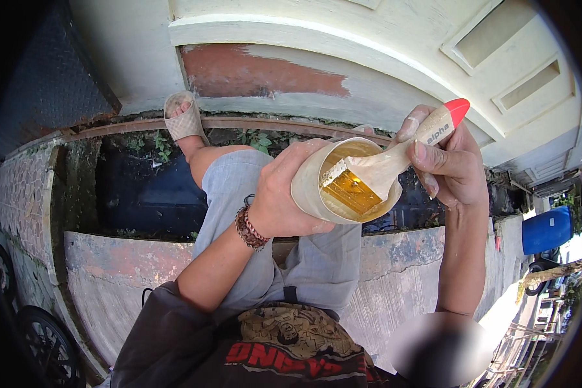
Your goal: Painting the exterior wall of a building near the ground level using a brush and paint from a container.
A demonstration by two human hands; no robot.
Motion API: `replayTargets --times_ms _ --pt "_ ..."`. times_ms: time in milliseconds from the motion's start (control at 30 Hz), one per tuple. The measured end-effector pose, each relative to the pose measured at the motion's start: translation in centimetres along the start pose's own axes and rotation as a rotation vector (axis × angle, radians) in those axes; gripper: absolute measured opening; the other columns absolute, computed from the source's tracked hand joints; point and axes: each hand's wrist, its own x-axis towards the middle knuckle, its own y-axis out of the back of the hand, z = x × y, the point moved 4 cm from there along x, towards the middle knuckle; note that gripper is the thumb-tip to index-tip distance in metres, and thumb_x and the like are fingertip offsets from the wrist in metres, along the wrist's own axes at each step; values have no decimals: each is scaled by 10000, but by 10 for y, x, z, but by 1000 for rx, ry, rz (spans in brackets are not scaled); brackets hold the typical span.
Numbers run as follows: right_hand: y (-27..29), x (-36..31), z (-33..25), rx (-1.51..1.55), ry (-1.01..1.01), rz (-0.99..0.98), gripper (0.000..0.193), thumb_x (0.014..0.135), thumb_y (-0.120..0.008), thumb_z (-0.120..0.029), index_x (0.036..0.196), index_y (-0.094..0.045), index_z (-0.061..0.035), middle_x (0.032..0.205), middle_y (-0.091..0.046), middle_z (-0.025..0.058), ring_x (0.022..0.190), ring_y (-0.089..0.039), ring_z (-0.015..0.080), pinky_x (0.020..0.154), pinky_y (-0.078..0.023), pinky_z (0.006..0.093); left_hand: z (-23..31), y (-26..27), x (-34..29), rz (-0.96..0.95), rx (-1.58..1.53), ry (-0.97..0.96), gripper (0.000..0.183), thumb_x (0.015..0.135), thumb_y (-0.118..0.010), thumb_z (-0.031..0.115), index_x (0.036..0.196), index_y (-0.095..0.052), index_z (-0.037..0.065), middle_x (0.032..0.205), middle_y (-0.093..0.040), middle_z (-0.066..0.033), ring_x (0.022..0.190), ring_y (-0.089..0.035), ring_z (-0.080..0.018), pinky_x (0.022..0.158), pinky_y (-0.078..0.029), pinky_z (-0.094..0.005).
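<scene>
My left hand (283, 194) is wrapped round a pale round paint container (309, 183), which tilts toward me in front of my knees. In my right hand (449, 152) I grip a wide paintbrush (394, 161) by its wooden handle, near the red tip. The brush's gold-coloured metal band lies over the container's mouth, and its bristles carry whitish paint at the inner wall. How much paint is inside cannot be made out. Pale paint flecks mark my right fingers. Ahead stands a white wall (271, 58) with a reddish-brown patch (258, 70) whose edges are streaked with white.
Beneath my legs runs a ditch (152, 194) of dark water with small plants (257, 139) along it. One sandalled foot (186, 116) rests on its far edge. Behind it lies a worn concrete ledge (129, 258). A blue barrel (547, 231) is at the right, wheels (48, 343) at the lower left.
</scene>
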Motion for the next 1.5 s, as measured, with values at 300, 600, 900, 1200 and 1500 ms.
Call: replayTargets --times_ms 300,600,900,1200,1500 --pt "-8 -18 -11 -168 214 145 271 807 -807 -139 987 -649 -12 853 -697 77 604 -596 75 413 -412 184 -1 -5 2 58 -117 45 847 493 -895 230 1236 -563 -3 1144 -655 -155 1026 -670 -295 905 -527 -372" --pt "-59 -62 -29 -997 789 91 222 673 -821 -94 838 -678 -54 919 -698 126 825 -691 274 702 -545 362 -8 -9 -1 -26 -271 119 870 519 -923 275 1246 -555 -29 1130 -662 -152 1018 -682 -259 899 -529 -352" --pt "-66 -68 -23 -1053 878 111 330 594 -771 -104 918 -737 -54 932 -663 128 847 -689 313 701 -582 384 -8 -10 1 -68 -285 96 872 527 -923 275 1252 -548 -31 1152 -658 -147 1029 -675 -243 918 -519 -347" --pt "-67 -67 -13 -1134 920 127 373 584 -746 -142 945 -732 -53 946 -656 127 849 -690 315 687 -580 378 -5 -10 3 -7 -319 133 860 533 -920 258 1253 -546 -28 1142 -669 -143 1032 -682 -240 911 -530 -343" --pt "-48 -68 -16 -924 725 269 281 671 -802 -20 928 -688 -21 918 -670 144 813 -693 302 695 -568 337 7 -6 0 -32 -123 104 862 535 -921 256 1259 -541 -19 1156 -663 -143 1040 -678 -252 916 -528 -350"
